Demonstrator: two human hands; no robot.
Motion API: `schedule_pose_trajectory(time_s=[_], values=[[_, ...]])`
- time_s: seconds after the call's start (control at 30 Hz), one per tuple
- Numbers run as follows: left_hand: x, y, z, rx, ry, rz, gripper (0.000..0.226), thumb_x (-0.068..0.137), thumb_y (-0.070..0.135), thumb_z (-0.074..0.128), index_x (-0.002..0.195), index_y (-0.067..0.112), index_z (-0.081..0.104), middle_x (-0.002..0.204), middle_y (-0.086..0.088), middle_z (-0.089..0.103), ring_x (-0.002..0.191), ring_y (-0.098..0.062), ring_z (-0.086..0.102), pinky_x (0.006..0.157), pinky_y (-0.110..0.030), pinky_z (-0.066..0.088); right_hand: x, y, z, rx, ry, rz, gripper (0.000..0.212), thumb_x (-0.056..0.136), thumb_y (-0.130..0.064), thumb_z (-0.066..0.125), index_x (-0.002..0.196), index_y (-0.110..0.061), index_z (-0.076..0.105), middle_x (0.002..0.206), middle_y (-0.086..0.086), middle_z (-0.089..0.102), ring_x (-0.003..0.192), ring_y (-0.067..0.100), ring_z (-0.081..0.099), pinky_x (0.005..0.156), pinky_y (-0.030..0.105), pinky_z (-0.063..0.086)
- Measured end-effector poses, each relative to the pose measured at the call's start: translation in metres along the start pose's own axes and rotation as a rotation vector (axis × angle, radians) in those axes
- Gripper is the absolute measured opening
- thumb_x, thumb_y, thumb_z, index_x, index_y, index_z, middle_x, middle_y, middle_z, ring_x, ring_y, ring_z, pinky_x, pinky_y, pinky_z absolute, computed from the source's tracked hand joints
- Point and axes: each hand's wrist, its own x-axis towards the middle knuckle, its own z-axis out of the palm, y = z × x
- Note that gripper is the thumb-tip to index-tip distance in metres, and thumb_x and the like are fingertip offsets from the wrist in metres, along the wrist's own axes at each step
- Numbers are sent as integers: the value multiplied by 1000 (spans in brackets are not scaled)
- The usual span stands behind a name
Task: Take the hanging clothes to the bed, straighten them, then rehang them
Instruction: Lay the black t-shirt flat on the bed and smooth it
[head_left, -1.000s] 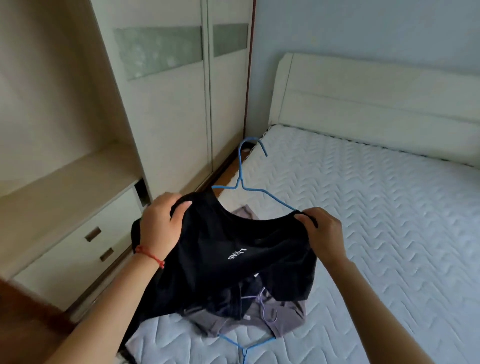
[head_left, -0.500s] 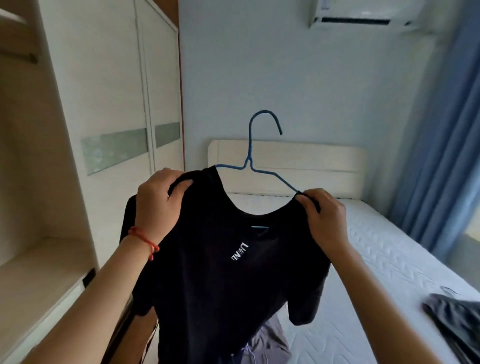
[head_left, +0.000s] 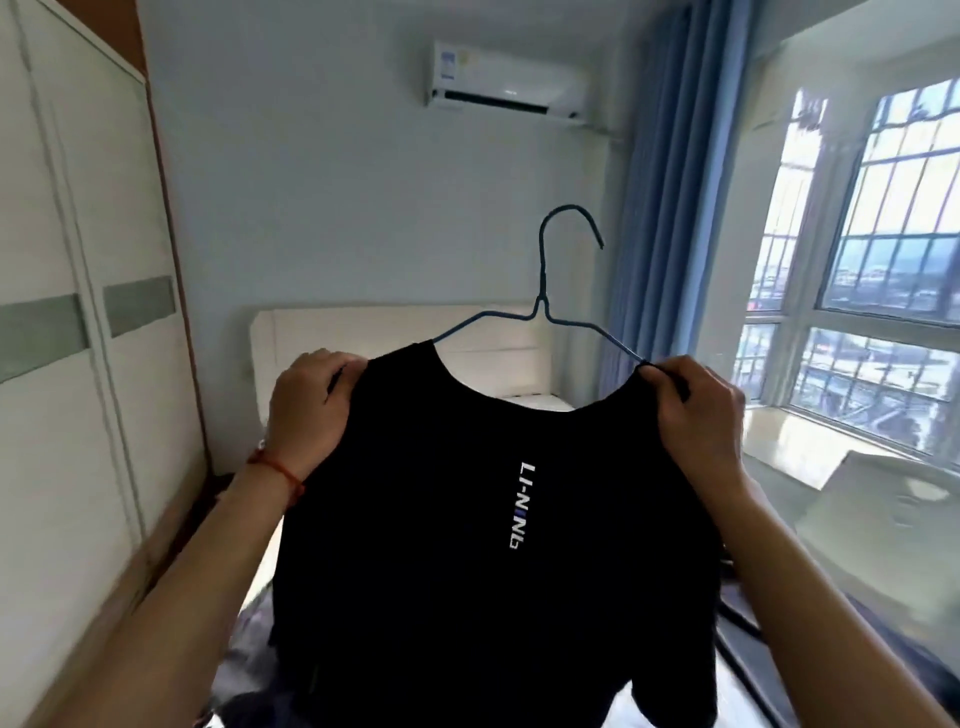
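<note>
A: Where are we w/ the black T-shirt (head_left: 483, 545)?

B: We're holding it up in front of us, chest height, already on the blue wire hanger (head_left: 543, 312). Hook's pointing up at 12 o'clock, free, not on any rail.

A: Grips?

B: Left hand (head_left: 311, 410) is clenching the shirt's shoulder at 9 o'clock, fabric bunched in the fist. Right hand (head_left: 698, 415) is pinching the other shoulder at 3 o'clock, thumb and fingers closed on cloth and prob. the hanger's end too.

A: So straightening's done?

B: Looks mostly done, imo. Neckline's sitting even, printed front hanging flat, no big creases showing. Lower hem's out of frame, so can't tell there.

A: What's left?

B: We're judging this one needs carrying back to the wardrobe (head_left: 78, 322) at 9 o'clock and hooking on; no rail in view. Also more cloth lying on the bed (head_left: 395, 338) down at 7 o'clock, blurred, so prob. other pieces are waiting.
</note>
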Motion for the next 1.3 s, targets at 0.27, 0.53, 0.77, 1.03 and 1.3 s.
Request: schedule_pose_trajectory(time_s=[0.27, 0.53, 0.77, 1.03, 1.3], values=[[-37, 140, 116, -164, -239, 98, 33, 81, 36, 52, 89, 8, 68, 86, -7, 71, 78, -18, 62, 73, -19, 39, 3, 97, -120, -105, -25, 43, 14, 84, -22, 62, 79, -11, 69, 81, 6, 70, 76, 22, 62, 70, 23, 38], [-85, 214, 211, -186, -230, -12, 19, 84, 21, 63, 84, 4, 69, 79, -12, 72, 73, -23, 65, 71, -23, 40, 10, 194, -197, -181, -153, 42, 16, 84, -26, 62, 81, -12, 70, 82, 4, 70, 75, 15, 58, 66, 15, 32], [-87, 220, 279, -206, -301, -89, 18, 84, 24, 63, 80, 8, 69, 73, -6, 70, 70, -22, 63, 68, -29, 47, 26, 264, -187, -172, -192, 91, 10, 84, -18, 65, 80, -10, 70, 81, 3, 69, 75, 16, 58, 66, 13, 33], [-43, 178, 399, -212, -284, -187, 16, 82, 23, 66, 80, 8, 70, 74, -7, 70, 71, -22, 63, 70, -31, 49, 81, 359, -109, -162, -229, 152, 10, 84, -18, 64, 78, -12, 69, 74, -3, 62, 74, 15, 58, 69, -1, 33], [-4, 124, 522, -223, -337, -289, 19, 81, 21, 67, 78, 2, 69, 74, -11, 70, 70, -22, 62, 66, -23, 47, 132, 462, -20, -167, -331, 235, 11, 83, -22, 65, 80, -12, 69, 76, -3, 64, 77, 16, 60, 69, 17, 39]])
